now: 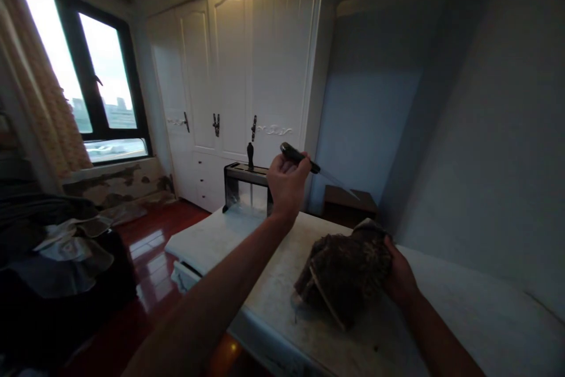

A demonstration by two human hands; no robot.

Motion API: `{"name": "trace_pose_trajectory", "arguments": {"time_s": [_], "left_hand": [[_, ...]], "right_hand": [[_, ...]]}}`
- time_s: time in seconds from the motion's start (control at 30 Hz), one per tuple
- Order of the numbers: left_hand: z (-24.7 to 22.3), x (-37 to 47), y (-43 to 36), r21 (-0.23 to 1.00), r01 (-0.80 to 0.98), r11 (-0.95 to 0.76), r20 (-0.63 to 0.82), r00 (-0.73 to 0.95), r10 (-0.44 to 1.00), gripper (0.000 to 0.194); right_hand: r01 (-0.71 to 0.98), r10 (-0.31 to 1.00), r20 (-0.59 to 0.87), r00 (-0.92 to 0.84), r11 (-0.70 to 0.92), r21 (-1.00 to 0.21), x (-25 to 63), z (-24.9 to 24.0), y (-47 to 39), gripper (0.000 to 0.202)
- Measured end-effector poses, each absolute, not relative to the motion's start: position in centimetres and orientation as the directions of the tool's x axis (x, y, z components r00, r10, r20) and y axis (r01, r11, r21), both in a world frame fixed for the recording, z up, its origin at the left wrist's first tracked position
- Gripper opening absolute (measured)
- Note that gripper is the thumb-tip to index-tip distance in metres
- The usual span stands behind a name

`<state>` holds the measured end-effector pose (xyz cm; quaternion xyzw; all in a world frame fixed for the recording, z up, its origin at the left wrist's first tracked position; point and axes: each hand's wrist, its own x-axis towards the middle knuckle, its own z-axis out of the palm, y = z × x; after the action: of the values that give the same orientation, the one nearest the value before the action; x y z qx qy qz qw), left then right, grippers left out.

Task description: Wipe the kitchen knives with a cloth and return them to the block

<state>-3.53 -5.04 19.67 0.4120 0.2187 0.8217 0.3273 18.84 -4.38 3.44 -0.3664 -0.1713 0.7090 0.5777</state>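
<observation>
My left hand (288,180) is raised over the white table, its fingers closed round the black handle of a thin-bladed tool (300,157). The tool's slim blade points right and slightly down, above a dark brown furry item (348,268). At the right, my right hand (399,271) grips the edge of that furry item, with its fingers mostly hidden behind it. A pale strip runs along the item's front. Blade and furry item are apart.
The white table (212,242) carries a black-framed knife block (247,189) with one dark handle standing up. Behind are a brown box (348,203) and a white wardrobe (282,42). Dark cloths (57,259) are piled at the left, near the window.
</observation>
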Motion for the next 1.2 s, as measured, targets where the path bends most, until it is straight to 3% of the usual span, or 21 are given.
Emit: {"name": "trace_pose_trajectory", "arguments": {"time_s": [0.1,0.4,0.63,0.8,1.0,1.2], "left_hand": [[14.8,-1.5,-6.6,0.627,-0.452,-0.635,0.475,-0.424,0.771,0.028],[5.7,0.0,-8.1,0.731,-0.422,-0.536,0.43,-0.325,0.842,0.026],[2.9,-1.7,-8.0,0.914,-0.255,-0.317,0.34,0.052,0.939,0.019],[2.6,-3.3,-6.5,0.957,-0.004,-0.289,0.277,0.299,0.913,0.044],[4.8,-4.2,-4.2,0.838,0.414,-0.355,0.13,0.482,0.867,0.059],[6.2,-3.0,-2.4,0.505,0.628,-0.592,0.29,0.522,0.802,0.033]], "right_hand": [[-0.718,0.975,-0.204,-0.092,-0.207,-0.665,19.0,2.7,-3.8,0.043],[-0.758,0.983,-0.153,-0.105,-0.179,-0.627,19.9,1.7,-3.1,0.058],[-0.759,0.964,-0.252,-0.08,-0.223,-0.612,19.1,3.3,-4.2,0.063],[-0.726,0.971,-0.237,-0.009,-0.169,-0.667,18.2,3.1,-4.3,0.061],[-0.739,0.986,-0.153,-0.065,-0.15,-0.657,17.6,3.0,-4.5,0.059],[-0.754,0.991,-0.101,-0.088,-0.132,-0.644,16.4,3.3,-5.0,0.055]]}}
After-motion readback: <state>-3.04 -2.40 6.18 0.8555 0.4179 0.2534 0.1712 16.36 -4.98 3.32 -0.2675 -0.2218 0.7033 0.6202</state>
